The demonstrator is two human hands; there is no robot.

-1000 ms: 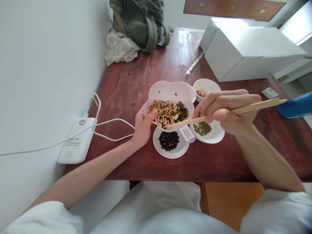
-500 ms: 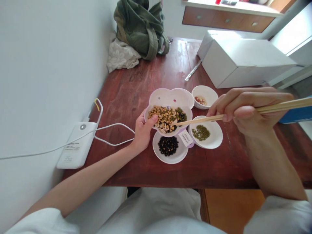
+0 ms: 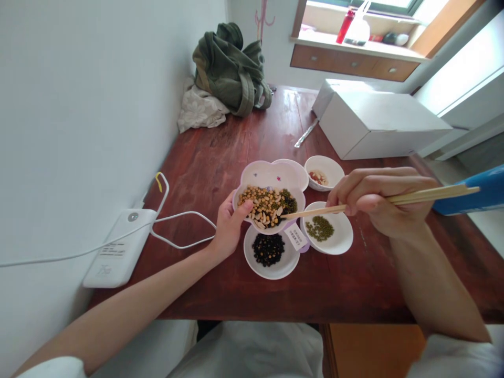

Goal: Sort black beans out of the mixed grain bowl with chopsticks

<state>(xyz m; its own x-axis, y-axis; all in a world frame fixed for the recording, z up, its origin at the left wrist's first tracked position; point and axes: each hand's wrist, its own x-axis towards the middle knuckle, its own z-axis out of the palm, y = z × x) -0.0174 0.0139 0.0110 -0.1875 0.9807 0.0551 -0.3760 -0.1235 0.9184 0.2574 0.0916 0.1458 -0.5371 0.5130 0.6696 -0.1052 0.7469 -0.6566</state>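
Observation:
My left hand [image 3: 231,223] grips the rim of a flower-shaped bowl [image 3: 255,170], thumb over its edge. The bowl tilts toward me and holds mixed beans and pale seeds [image 3: 265,207]. Closed around a pair of chopsticks [image 3: 315,211] is my right hand [image 3: 388,197]; the tips touch the mix at the bowl's lower right. Below sits a white bowl with black beans [image 3: 268,249]. To the right, another white bowl [image 3: 344,236] contains green beans [image 3: 319,228]. Behind it a small bowl [image 3: 333,167] has reddish and pale pieces. A further white bowl [image 3: 297,170] is partly hidden behind the flower-shaped one.
A white power bank [image 3: 120,249] with a cable [image 3: 185,214] lies by the left wall. At the back are a green bag [image 3: 224,68], a large white box [image 3: 381,121] and a thin silvery strip [image 3: 306,134]. A blue object [image 3: 478,191] stands at the right.
The camera view has tipped up, so everything appears lower and more of the window shows. Both hands keep their holds, and the chopstick tips remain in the mix.

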